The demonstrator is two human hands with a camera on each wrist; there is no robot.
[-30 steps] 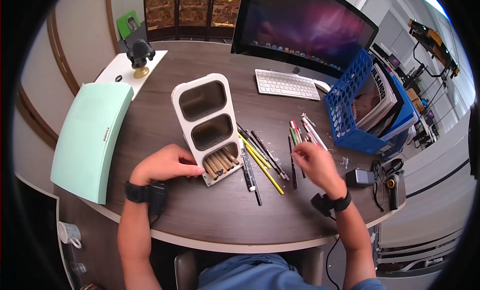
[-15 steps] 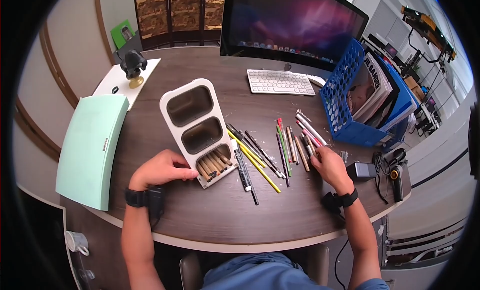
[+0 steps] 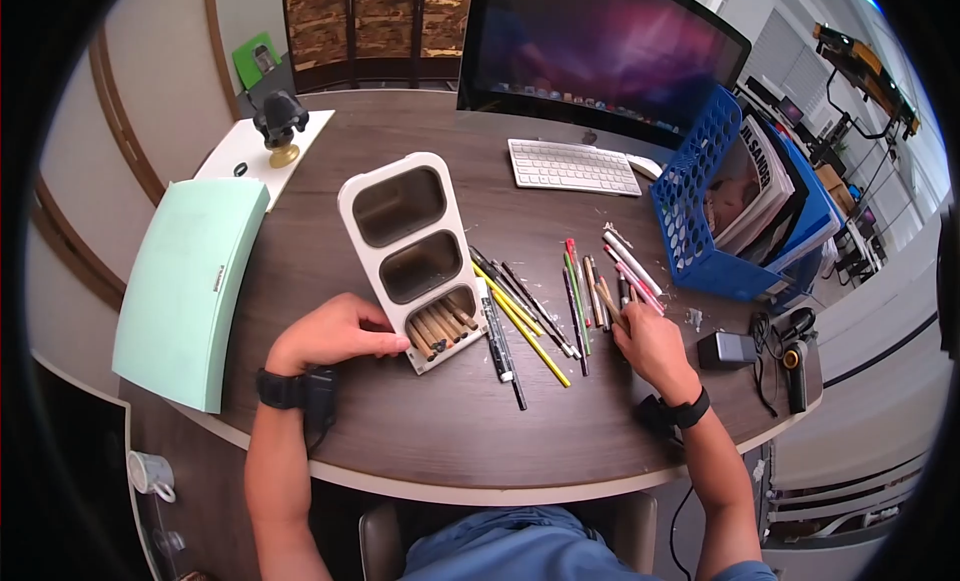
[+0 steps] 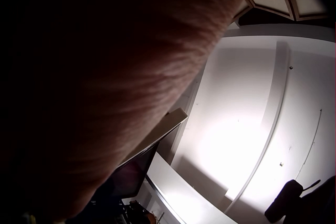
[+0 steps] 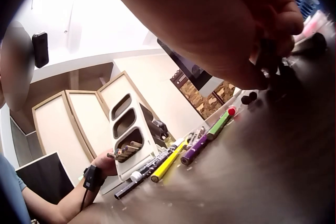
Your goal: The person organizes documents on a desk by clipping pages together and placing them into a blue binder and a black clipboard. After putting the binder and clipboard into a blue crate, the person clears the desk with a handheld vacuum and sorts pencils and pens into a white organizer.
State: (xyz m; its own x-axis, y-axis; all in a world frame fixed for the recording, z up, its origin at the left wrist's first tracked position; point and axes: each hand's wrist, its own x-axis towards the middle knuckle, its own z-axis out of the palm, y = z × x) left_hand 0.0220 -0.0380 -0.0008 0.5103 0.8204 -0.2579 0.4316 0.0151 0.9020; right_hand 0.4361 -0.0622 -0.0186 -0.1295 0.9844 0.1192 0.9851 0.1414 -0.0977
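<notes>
A white desk organizer [image 3: 371, 256] with three dark compartments leans at a tilt, several brown pencils [image 3: 440, 329] lying in its lowest one. My left hand [image 3: 335, 336] grips its lower left edge, thumb at the front. On the right, my right hand [image 3: 652, 346] is low over the desk with its fingertips pinching a brown pencil [image 3: 611, 303]. Beside it lie a red-tipped green pencil [image 3: 572, 271], a purple pencil [image 3: 580, 326] and pink and white pens [image 3: 632, 264]. Yellow pencils [image 3: 530, 339] and black pencils and pens lie between organizer and hand. My palm fills much of the left wrist view.
A blue perforated file box [image 3: 730, 276] holds magazines at the right, with a small dark box [image 3: 727, 351] and cables in front. Behind are a white keyboard [image 3: 572, 168] and a monitor [image 3: 610, 61]. A mint-green curved case [image 3: 185, 291] stands at the left.
My right hand has come down among the loose pencils on the right and now pinches a brown one. The left hand stays on the organizer.
</notes>
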